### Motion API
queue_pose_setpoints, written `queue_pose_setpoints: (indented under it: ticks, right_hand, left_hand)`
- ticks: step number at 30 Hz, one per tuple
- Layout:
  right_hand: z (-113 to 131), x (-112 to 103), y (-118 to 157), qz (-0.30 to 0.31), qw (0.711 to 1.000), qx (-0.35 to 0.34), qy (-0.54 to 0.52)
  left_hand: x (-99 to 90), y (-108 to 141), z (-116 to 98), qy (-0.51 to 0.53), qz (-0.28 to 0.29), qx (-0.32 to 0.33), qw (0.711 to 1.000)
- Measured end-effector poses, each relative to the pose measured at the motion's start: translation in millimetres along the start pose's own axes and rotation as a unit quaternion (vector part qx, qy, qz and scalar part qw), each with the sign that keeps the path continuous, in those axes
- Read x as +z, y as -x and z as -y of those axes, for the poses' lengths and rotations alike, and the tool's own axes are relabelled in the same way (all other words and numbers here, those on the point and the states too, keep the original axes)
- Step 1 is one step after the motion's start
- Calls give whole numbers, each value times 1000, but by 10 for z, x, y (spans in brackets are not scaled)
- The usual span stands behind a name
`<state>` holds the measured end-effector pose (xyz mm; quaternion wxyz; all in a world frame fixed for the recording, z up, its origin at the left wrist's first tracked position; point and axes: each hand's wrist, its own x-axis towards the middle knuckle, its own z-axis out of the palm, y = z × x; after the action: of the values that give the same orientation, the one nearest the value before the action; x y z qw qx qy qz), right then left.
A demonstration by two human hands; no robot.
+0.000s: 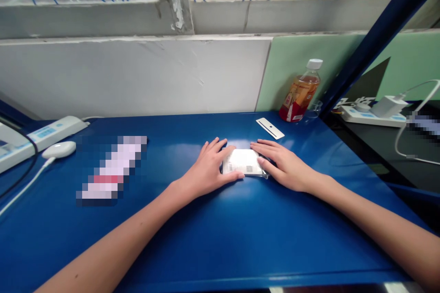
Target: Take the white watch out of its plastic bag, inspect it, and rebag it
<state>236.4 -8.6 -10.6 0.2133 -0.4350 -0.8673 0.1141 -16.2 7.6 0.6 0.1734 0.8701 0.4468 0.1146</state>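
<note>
A small white packet in clear wrapping [243, 162] lies flat on the blue table [220, 238], with printed marks on its top. My left hand [213, 165] rests at its left side, fingers spread, the thumb along the near edge. At the right end is my right hand [284, 163], its fingers reaching over the far corner and its thumb side touching the packet. Neither hand is wrapped around it. Just behind the right hand lies a flat white card [270, 128] with a dark line and a dot.
A bottle with a white cap [299, 94] stands at the back right. On the left are a blurred-out phone [115, 167], a white oval device on a cable [59, 149] and a power strip [44, 137]. Another power strip [374, 116] sits beyond the blue post.
</note>
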Motion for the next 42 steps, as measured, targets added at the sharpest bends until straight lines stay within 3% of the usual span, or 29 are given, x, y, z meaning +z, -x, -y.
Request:
queue_pose_setpoints:
  ticks: [8,19,35,42]
  right_hand:
    - [47,-97,-26,57,998,-39,10]
    - [-62,-155,-28,112,993,-21,-10]
    - [-134,-148,-27,61,996,-40,-52]
    - [-149,-67,-15,-28,999,-35,-22]
  left_hand:
    - [-26,-9,-4,-4,14,-1,1000]
    - [-12,-2,-29,-8,13,-7,1000]
    - [-50,12,54,0,9,33,999]
    - [-159,25,136,-6,10,62,998]
